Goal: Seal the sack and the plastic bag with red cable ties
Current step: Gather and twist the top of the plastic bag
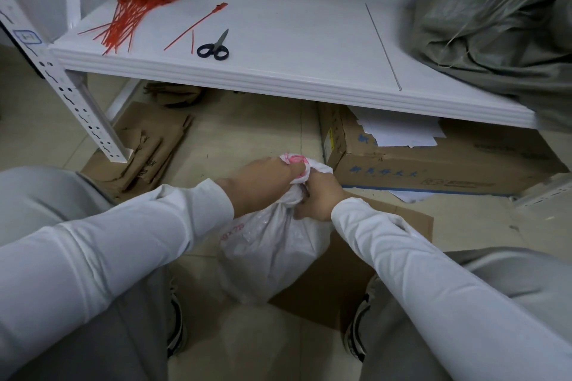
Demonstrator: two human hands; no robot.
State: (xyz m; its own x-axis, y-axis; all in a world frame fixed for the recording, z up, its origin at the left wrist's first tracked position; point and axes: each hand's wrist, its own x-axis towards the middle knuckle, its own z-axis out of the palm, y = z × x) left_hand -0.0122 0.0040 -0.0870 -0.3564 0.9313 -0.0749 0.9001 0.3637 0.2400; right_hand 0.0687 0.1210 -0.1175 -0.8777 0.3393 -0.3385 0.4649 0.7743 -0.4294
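A white plastic bag (269, 244) stands on the floor between my knees, its top gathered into a twisted neck. My left hand (263, 178) grips the bunched top of the neck. My right hand (318, 195) grips the neck just below it, on the right side. A bundle of red cable ties (127, 17) lies at the left of the white shelf. One single red cable tie (196, 25) lies apart beside it. A grey-green sack (501, 28) sits on the shelf at the far right.
Black-handled scissors (215, 46) lie on the white shelf (294, 49) near the single tie. A cardboard box (433, 164) with papers stands under the shelf at right. Flattened cardboard (142, 145) lies at left by the shelf's perforated post (77, 102), and more lies under the bag.
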